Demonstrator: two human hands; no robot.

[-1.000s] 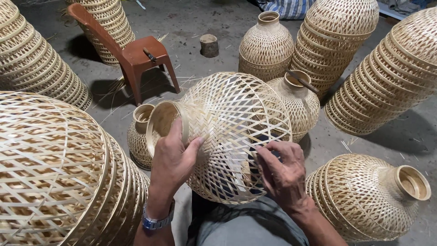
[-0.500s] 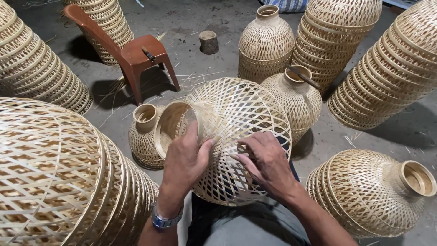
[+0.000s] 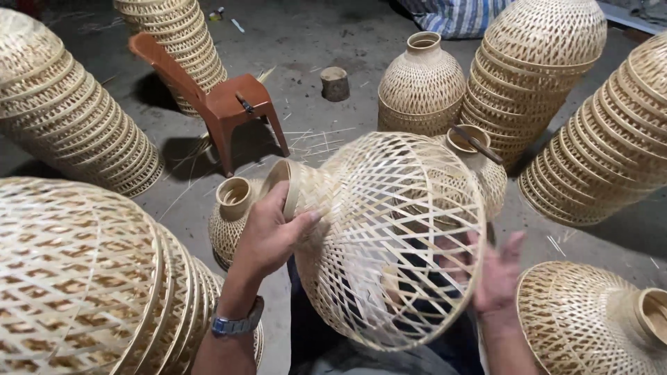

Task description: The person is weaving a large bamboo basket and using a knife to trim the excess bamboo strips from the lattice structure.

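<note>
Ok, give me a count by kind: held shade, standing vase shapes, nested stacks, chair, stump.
Held woven shade: 1
Standing vase-shaped weaves: 3
Nested stacks: 6
Brown chair: 1
Wood stump: 1
Total: 12

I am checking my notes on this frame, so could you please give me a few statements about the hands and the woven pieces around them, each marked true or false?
1. The left hand grips the narrow neck of the open-weave bamboo lampshade. True.
2. The right hand is at the lampshade's wide rim. True.
3. The brown plastic chair lies tipped on its side. False: it stands upright on its legs.
4. A wristwatch sits on the right wrist. False: it is on the left wrist.
5. A small wooden stump stands on the grey floor. True.
</note>
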